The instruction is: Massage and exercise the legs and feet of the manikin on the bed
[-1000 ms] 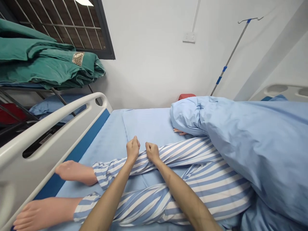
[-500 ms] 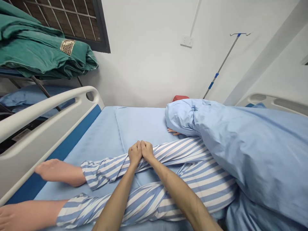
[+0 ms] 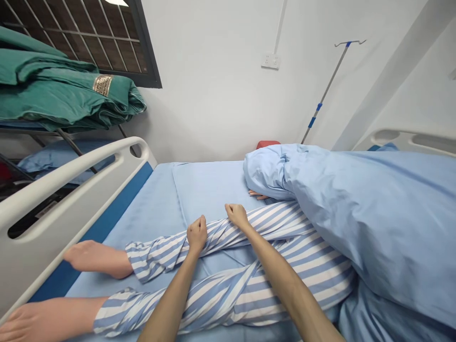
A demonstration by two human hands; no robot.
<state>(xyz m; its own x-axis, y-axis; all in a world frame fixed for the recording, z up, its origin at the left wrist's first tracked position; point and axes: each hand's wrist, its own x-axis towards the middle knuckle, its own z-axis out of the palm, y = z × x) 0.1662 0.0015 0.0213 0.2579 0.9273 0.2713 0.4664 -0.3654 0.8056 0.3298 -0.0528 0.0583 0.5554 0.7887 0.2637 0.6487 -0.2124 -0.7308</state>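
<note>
A figure in blue-and-white striped trousers [image 3: 270,266] lies on a hospital bed, bare feet [image 3: 94,259] toward the left. My left hand [image 3: 197,233] is a closed fist gripping the striped cloth of the far leg near the shin. My right hand [image 3: 236,215] is closed too, pinching the same trouser leg a little farther right, toward the knee. A light blue quilt [image 3: 356,213] covers the figure's upper body on the right. Fingers of the figure's hand [image 3: 257,194] peek out from under the quilt's edge.
A white and blue bed rail [image 3: 71,199] runs along the left. Folded green cloths [image 3: 60,95] lie on a rack behind it. An IV pole [image 3: 322,97] leans at the wall, with a socket [image 3: 270,61] above. A light blue sheet [image 3: 199,190] covers the mattress.
My hands were side by side, touching on the trouser leg half a second ago. They have now parted: the right slid along the leg toward the quilt, the left stayed near the shin.
</note>
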